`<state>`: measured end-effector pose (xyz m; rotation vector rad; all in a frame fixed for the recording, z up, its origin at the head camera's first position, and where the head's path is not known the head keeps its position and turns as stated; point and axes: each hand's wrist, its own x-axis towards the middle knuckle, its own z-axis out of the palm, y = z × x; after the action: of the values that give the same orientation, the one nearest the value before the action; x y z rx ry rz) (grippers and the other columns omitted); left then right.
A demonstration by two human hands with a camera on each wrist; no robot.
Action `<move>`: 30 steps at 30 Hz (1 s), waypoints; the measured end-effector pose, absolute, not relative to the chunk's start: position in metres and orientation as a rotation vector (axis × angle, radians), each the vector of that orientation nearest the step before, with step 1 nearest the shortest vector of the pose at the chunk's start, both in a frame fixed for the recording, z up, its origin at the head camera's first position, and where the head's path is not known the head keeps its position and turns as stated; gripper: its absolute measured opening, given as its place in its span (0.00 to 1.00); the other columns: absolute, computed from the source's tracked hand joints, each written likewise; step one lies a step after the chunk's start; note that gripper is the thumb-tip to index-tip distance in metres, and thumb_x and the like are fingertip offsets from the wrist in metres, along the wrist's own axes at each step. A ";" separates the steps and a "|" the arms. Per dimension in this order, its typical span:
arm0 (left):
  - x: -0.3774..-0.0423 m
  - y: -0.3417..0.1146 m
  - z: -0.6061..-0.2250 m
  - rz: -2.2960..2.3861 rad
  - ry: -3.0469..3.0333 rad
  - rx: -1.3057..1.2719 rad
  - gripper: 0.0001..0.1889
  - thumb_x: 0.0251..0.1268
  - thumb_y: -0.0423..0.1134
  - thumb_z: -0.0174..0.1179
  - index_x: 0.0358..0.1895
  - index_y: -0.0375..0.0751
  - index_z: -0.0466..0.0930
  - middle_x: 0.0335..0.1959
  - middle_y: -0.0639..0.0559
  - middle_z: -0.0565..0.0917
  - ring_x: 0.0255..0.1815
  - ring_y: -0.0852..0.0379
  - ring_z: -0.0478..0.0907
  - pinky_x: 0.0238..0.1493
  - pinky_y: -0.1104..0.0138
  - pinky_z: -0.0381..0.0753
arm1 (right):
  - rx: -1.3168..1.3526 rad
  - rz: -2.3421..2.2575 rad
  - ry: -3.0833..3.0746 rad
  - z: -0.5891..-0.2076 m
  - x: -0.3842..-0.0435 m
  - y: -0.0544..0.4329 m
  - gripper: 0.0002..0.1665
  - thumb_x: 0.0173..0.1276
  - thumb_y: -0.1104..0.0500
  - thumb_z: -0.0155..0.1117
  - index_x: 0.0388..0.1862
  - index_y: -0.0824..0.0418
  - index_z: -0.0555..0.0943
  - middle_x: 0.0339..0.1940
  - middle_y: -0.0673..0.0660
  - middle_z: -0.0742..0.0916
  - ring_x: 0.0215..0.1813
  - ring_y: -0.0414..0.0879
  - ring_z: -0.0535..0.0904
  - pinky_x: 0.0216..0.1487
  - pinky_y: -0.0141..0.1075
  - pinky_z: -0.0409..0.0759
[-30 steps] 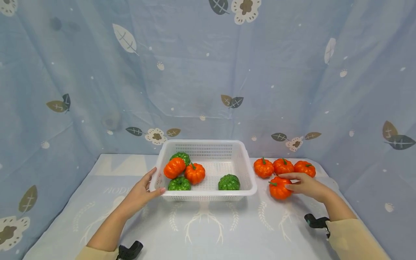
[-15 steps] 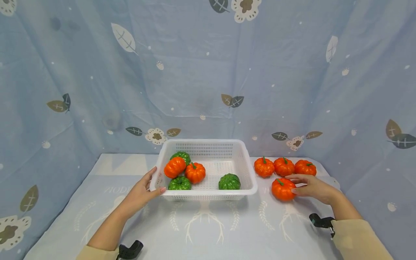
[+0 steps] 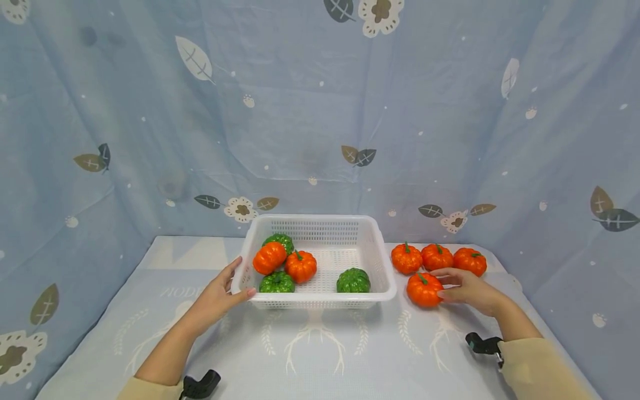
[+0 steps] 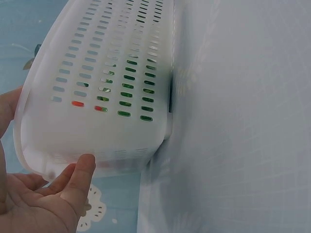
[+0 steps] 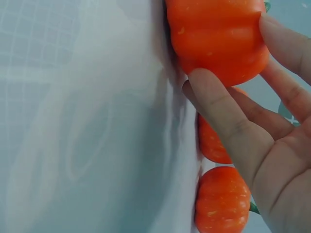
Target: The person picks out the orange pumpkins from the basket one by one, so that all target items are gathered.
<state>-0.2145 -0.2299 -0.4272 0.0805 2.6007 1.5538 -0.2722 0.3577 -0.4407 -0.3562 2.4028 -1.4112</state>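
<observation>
A white plastic basket (image 3: 320,297) stands on the table with two orange mini pumpkins (image 3: 301,266) and three green ones (image 3: 353,280) inside. My left hand (image 3: 216,300) holds its near left corner, thumb on the front rim and fingers along the left end; the left wrist view shows the fingertips against the slotted wall. Right of the basket, my right hand (image 3: 470,289) grips an orange mini pumpkin (image 3: 423,290) from its right side. In the right wrist view, thumb and fingers touch that pumpkin (image 5: 218,39), whose upper part is cut off by the frame.
Three more orange mini pumpkins (image 3: 437,257) sit in a row at the back right of the table, just behind my right hand. A pale patterned cloth (image 3: 320,355) covers the table. Blue printed curtain (image 3: 300,111) hangs behind and at both sides.
The orange pumpkin in my right hand shifted slightly right, then left towards the basket. Its stem pointed left a second ago and now points more upward. My left hand and the basket stay put.
</observation>
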 end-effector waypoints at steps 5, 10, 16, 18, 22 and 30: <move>-0.216 -0.231 -0.429 1.555 2.592 0.073 0.54 0.63 0.52 0.69 0.82 0.47 0.40 0.80 0.34 0.49 0.78 0.34 0.54 0.66 0.43 0.69 | -0.332 -1.408 2.407 -0.444 -0.273 0.357 0.34 0.66 0.63 0.69 0.69 0.70 0.71 0.66 0.74 0.74 0.65 0.65 0.74 0.55 0.42 0.83; -0.216 -0.232 -0.430 1.564 2.585 0.071 0.54 0.63 0.52 0.69 0.82 0.48 0.40 0.81 0.35 0.49 0.78 0.35 0.53 0.67 0.43 0.68 | -0.336 -1.390 2.426 -0.445 -0.275 0.355 0.35 0.66 0.61 0.70 0.69 0.69 0.71 0.66 0.73 0.74 0.64 0.64 0.74 0.56 0.45 0.83; -0.216 -0.231 -0.429 1.564 2.591 0.073 0.54 0.63 0.52 0.69 0.82 0.47 0.41 0.81 0.35 0.49 0.78 0.35 0.53 0.67 0.42 0.67 | -0.316 -1.393 2.417 -0.446 -0.276 0.353 0.37 0.65 0.61 0.70 0.71 0.68 0.70 0.67 0.73 0.74 0.66 0.67 0.71 0.57 0.48 0.82; -0.216 -0.232 -0.429 1.565 2.591 0.075 0.54 0.63 0.52 0.69 0.82 0.47 0.41 0.81 0.35 0.49 0.78 0.35 0.53 0.67 0.42 0.67 | -0.313 -1.399 2.412 -0.446 -0.277 0.352 0.37 0.66 0.61 0.70 0.71 0.68 0.69 0.67 0.73 0.73 0.66 0.67 0.71 0.57 0.47 0.82; -0.216 -0.232 -0.429 1.568 2.587 0.076 0.54 0.63 0.51 0.69 0.82 0.47 0.41 0.81 0.35 0.48 0.78 0.35 0.53 0.67 0.43 0.67 | -0.302 -1.426 2.386 -0.446 -0.278 0.350 0.37 0.66 0.63 0.69 0.72 0.69 0.69 0.68 0.73 0.72 0.65 0.63 0.73 0.57 0.44 0.82; -0.216 -0.232 -0.429 1.562 2.590 0.080 0.54 0.63 0.52 0.69 0.82 0.47 0.41 0.81 0.35 0.49 0.78 0.35 0.53 0.67 0.43 0.67 | -0.268 -1.465 2.358 -0.444 -0.276 0.347 0.37 0.66 0.63 0.69 0.71 0.71 0.68 0.68 0.75 0.71 0.59 0.59 0.79 0.55 0.42 0.83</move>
<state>-0.2163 -0.2317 -0.4285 0.0796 2.5900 1.5619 -0.2759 0.3466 -0.4438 -0.2684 2.3577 -1.4651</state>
